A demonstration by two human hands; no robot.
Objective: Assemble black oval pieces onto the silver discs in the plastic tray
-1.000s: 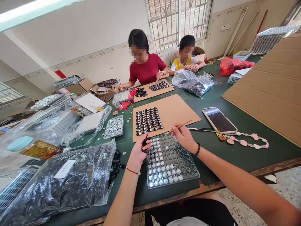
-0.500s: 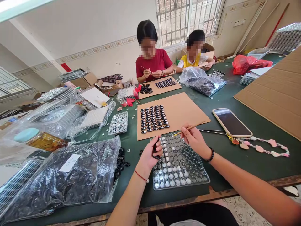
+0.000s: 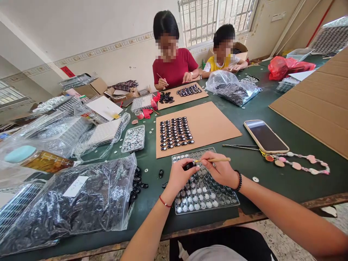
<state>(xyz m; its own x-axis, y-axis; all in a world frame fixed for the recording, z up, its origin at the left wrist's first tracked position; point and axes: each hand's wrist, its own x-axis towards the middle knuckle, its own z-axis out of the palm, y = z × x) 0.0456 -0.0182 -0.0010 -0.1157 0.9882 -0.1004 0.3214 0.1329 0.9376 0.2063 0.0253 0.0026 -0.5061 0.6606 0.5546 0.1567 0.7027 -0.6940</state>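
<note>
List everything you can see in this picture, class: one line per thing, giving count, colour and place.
table: one, green, under everything
clear tray: one, holding silvery discs, under both hands
cardboard sheet: one, brown, behind the tray, rows of black pieces on it
phone: one, dark screen, right of the sheet
bead string: one, pink, beside the phone
plastic bag: one, clear, black pieces inside, front left
people: two, far side
left hand: pinching a black piece
right hand: holding a thin wooden stick
</note>
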